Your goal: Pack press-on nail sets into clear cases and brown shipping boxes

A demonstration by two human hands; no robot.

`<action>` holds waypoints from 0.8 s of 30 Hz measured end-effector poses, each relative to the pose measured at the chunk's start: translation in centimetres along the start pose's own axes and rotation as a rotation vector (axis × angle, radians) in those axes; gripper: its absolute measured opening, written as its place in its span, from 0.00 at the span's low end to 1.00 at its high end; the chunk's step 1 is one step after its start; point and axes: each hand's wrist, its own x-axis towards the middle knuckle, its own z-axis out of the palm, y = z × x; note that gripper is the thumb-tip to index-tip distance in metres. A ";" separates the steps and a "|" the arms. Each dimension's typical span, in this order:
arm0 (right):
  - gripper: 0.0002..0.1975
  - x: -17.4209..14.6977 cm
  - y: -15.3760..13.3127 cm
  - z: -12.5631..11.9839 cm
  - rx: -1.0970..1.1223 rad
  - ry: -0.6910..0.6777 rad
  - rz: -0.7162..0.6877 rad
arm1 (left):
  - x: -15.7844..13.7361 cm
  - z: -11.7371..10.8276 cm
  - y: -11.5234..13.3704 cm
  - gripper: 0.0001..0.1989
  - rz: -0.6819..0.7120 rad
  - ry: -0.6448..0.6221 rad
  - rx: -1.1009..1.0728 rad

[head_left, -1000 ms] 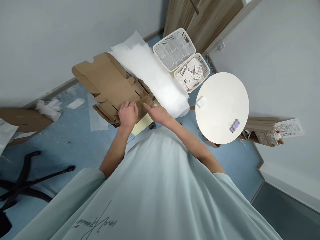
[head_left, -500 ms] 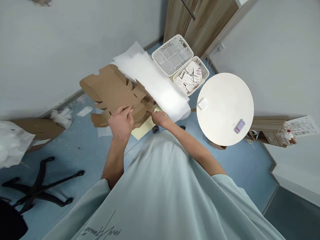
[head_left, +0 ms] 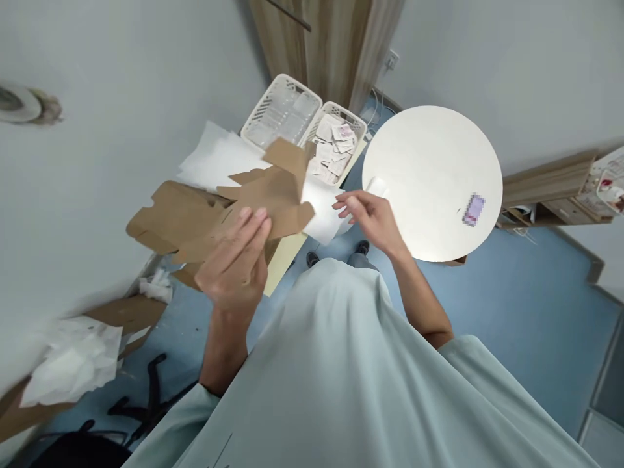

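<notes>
My left hand (head_left: pixel 234 263) grips a brown unfolded cardboard box (head_left: pixel 277 198) by its near side, fingers lying over the top; the thumb is hidden. Creases and flaps show along the box's edges. Beneath and to the left lie other flat cardboard boxes (head_left: pixel 168 214), partly covered by the held one. My right hand (head_left: pixel 370 218) is apart from the cardboard, with fingers spread and nothing in them. It hovers by the left edge of the round white table (head_left: pixel 433 136), above white sheets (head_left: pixel 322 208).
Behind the cardboard stand a white basket of clear plastic pieces (head_left: pixel 280 110) and a white basket (head_left: pixel 363 127) of printed packets. A small white object (head_left: pixel 377 187) and a pixelated purple item (head_left: pixel 474 209) rest on the table. Crumpled white material (head_left: pixel 78 357) and a black chair base (head_left: pixel 151 396) are at lower left.
A cardboard box has been lifted off the pile in my left hand. My right hand has let go of the cardboard and moved right, its fingers opening. The view has turned.
</notes>
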 end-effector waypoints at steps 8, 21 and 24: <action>0.34 -4.1 3.8 -13.7 0.125 0.411 0.141 | 3.7 13.8 6.3 0.27 0.184 -0.339 -0.302; 0.38 -9.6 19.0 -30.0 0.234 0.601 0.481 | 3.5 38.3 15.6 0.24 0.341 -0.897 -0.566; 0.36 -9.6 23.1 -31.5 0.171 0.573 0.549 | 2.6 42.4 16.4 0.26 0.319 -0.989 -0.582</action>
